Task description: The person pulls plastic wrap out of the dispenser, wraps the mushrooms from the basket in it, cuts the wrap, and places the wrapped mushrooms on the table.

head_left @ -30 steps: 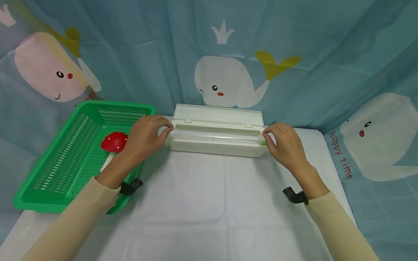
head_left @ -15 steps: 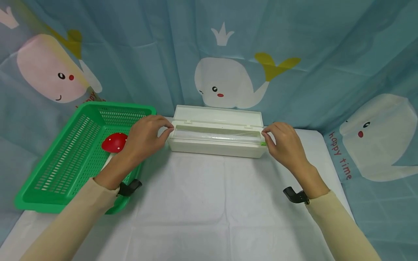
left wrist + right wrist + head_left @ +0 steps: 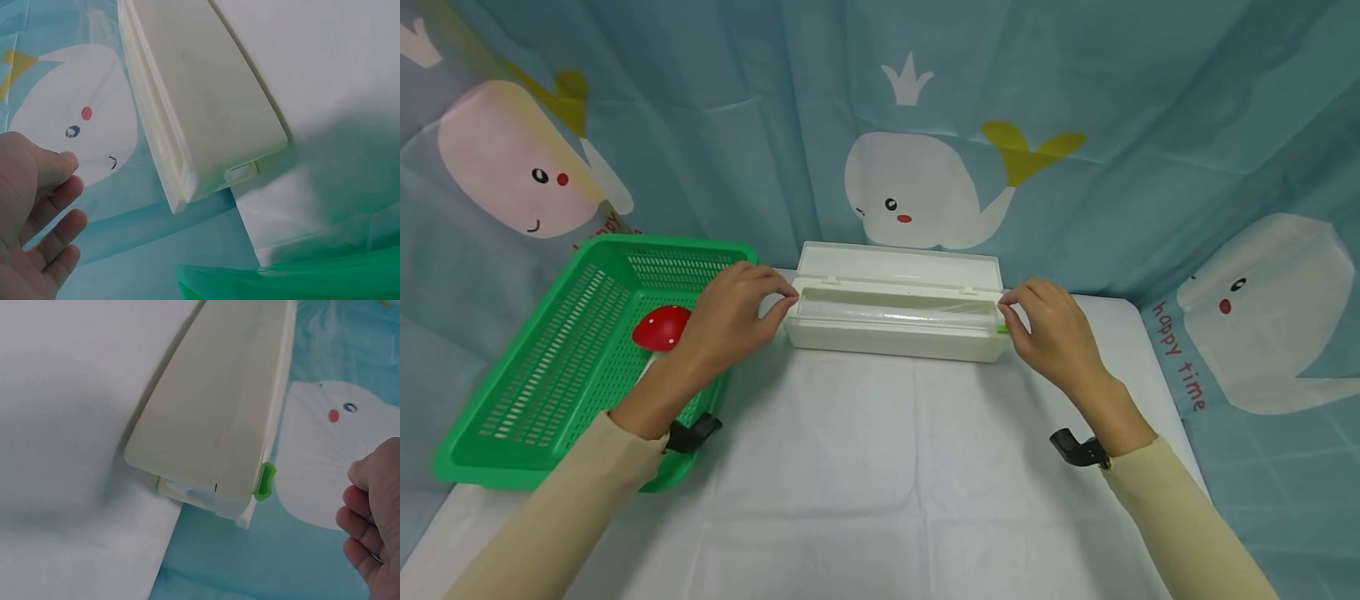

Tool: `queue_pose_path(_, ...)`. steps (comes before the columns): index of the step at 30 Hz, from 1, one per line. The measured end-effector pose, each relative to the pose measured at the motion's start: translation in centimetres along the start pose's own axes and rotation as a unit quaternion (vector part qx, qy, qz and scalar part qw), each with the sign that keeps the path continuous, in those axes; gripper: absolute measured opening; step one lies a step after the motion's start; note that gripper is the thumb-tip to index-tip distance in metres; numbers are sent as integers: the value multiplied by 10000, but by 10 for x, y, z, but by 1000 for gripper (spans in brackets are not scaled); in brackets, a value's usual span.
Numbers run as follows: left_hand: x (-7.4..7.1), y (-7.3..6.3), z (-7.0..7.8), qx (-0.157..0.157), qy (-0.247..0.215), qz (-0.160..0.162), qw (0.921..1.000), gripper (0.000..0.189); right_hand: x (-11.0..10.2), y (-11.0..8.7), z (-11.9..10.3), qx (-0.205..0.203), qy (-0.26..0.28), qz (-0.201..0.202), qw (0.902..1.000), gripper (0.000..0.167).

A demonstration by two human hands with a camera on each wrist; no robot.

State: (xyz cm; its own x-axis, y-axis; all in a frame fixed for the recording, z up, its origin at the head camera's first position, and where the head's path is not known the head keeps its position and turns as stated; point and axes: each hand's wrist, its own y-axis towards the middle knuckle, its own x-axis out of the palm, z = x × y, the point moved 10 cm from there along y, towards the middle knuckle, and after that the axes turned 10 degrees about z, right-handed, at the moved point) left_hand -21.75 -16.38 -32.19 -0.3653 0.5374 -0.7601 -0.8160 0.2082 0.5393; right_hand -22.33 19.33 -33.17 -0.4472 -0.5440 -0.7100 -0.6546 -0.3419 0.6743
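A white plastic wrap dispenser box (image 3: 895,342) lies lengthwise at the back of the table with its lid (image 3: 898,265) tipped back. Inside is a roll of clear plastic wrap (image 3: 895,314). My left hand (image 3: 733,304) pinches thumb to index finger at the box's left end. At its right end, my right hand (image 3: 1051,329) makes the same pinch. A transparent sheet of the wrap (image 3: 359,450) shows creases running out from the right fingertips in the right wrist view. On the right end of the box sits a green slide cutter (image 3: 265,481).
To the left stands a green plastic basket (image 3: 456,442), partly under my left forearm. It holds a red, white-dotted ladle (image 3: 661,327). A blue curtain (image 3: 737,167) with whale prints hangs directly behind the box. White cloth (image 3: 850,467) covers the table.
Both hands stay almost in place, pinching at the box's ends. Fine wrinkles show in the wrap over the right part of the box, where it looked smoother a second ago.
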Motion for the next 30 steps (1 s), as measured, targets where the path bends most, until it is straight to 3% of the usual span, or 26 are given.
queue_pose_path(19,-2,5,5,6,93,23,10000,22,-6,-2,1,35,-31,76,10000,8)
queue_pose_path(30,-6,4,4,-171,135,-90,9997,24,-9,-3,4,74,-118,39,9999,9)
